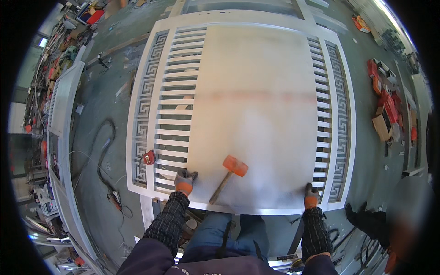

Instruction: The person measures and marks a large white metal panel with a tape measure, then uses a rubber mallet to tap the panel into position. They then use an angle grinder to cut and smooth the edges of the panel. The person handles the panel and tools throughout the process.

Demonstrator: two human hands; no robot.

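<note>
A large white metal gate panel lies before me, with slats and key-pattern strips down both sides. Over its middle rests a plain pale metal sheet with a faint reddish band across it. My left hand, in a grey and orange glove, is closed at the sheet's lower left edge beside the slats, thumb on top. At the lower right edge my right hand, gloved alike, is closed on the sheet's border; its fingertips are partly hidden. Between them lies a mallet with an orange head and wooden handle.
A red tape measure sits on the panel's left frame. A cable winds over the floor at left, near a long metal frame. Red toolboxes stand at right. Another person's dark-clothed leg shows at lower right.
</note>
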